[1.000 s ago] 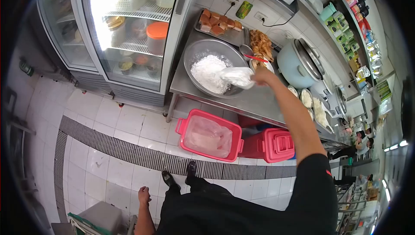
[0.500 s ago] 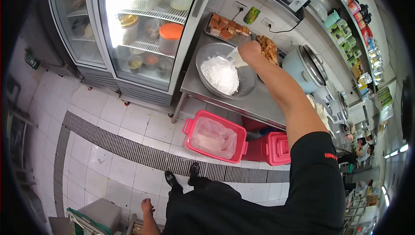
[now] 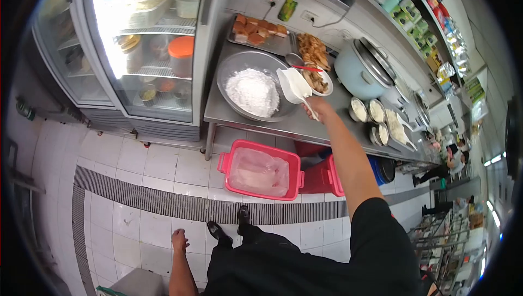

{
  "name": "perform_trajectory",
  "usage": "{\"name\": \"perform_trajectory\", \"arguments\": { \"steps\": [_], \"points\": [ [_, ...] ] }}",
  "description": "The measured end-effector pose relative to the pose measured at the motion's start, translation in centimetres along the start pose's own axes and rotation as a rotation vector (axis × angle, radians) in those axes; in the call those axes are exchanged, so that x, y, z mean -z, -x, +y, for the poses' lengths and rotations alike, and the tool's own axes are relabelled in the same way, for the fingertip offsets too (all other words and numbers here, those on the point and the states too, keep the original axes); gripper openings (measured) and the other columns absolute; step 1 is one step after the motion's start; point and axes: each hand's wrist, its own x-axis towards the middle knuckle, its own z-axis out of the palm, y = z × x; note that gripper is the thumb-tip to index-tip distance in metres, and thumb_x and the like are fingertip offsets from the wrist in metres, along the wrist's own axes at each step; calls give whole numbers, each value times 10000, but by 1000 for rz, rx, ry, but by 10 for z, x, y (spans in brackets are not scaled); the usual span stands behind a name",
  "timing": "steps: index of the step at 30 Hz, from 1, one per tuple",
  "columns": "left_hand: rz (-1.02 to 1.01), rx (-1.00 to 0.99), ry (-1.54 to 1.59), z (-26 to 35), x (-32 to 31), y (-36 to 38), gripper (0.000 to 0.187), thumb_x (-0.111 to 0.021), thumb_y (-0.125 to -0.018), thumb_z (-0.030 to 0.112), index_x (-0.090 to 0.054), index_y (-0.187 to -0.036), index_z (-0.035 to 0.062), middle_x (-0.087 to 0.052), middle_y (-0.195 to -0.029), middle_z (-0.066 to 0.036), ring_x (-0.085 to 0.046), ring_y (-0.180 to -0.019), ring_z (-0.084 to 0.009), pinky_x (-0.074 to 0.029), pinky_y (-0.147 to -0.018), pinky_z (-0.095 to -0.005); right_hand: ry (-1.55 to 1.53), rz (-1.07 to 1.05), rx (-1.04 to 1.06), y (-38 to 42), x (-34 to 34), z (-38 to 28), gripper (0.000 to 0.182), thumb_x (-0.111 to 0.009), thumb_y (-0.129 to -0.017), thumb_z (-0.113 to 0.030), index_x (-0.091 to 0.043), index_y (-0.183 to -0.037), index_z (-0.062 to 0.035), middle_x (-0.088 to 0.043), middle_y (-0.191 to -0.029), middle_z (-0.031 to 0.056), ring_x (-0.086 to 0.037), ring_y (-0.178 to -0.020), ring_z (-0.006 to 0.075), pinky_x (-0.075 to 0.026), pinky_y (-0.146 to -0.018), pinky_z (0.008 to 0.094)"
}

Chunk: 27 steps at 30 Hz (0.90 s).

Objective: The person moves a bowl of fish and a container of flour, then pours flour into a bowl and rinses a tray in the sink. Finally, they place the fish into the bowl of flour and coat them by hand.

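My right hand (image 3: pixel 320 109) is closed round the handle of a white scoop (image 3: pixel 295 85). The scoop is over the right rim of a large metal bowl (image 3: pixel 226 90), which holds a heap of white powder (image 3: pixel 253 92). Its inside looks bare. Low at my side hangs my left hand (image 3: pixel 179 240), fingers loosely curled and slightly apart, with nothing visible in it. Behind the bowl lies a tray of browned meat chunks (image 3: pixel 256 29). To the right of the scoop, a white bowl (image 3: pixel 328 85) holds pieces of food.
The steel table (image 3: pixel 218 113) also bears a blue cooker (image 3: pixel 357 67) and several small bowls of pale food (image 3: pixel 358 110). Beneath its edge stands a pink bin (image 3: pixel 262 169) with a plastic liner. A glass-door fridge (image 3: pixel 201 51) is on the left; a drain grate (image 3: pixel 163 197) crosses the floor.
My right hand has drawn the scoop back from the powder toward the bowl's right rim. The view has shifted right, bringing the small bowls into sight. My left hand still hangs low.
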Motion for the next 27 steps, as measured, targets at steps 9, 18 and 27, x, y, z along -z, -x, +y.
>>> {"name": "perform_trajectory", "arguments": {
  "steps": [9, 18, 27],
  "points": [
    [-129, -245, -117, 80, -97, -18, 446, -563, -889, 306, -532, -1245, 39, -537, -750, -20, -501, -622, -132, -446, -494, -305, -184, 10, -39, 110, 75, 164, 304, -497, -955, -297, -603, -901, -17, -539, -599, 11, -500, -447, 109, -422, -409, 249],
    [55, -664, -425, 99, -241, -80, 535, -589, -869, 287, -473, -1324, 31, -571, -1160, -250, -552, -1091, -411, -445, -930, -432, 485, -192, -381, 35, -30, 354, 276, -538, -903, -252, -640, -812, -11, -560, -581, 54, -514, -432, 142, -394, -381, 276],
    [162, -870, -160, 95, -339, -147, 557, -551, -923, 291, -373, -1398, 61, -413, -1326, -250, -452, -1202, -410, -393, -1006, -434, 1333, -250, -187, -242, -234, 534, 400, -534, -818, -312, -654, -1019, 12, -661, -1024, 235, -640, -978, 398, -499, -862, 479]
  ]
}}
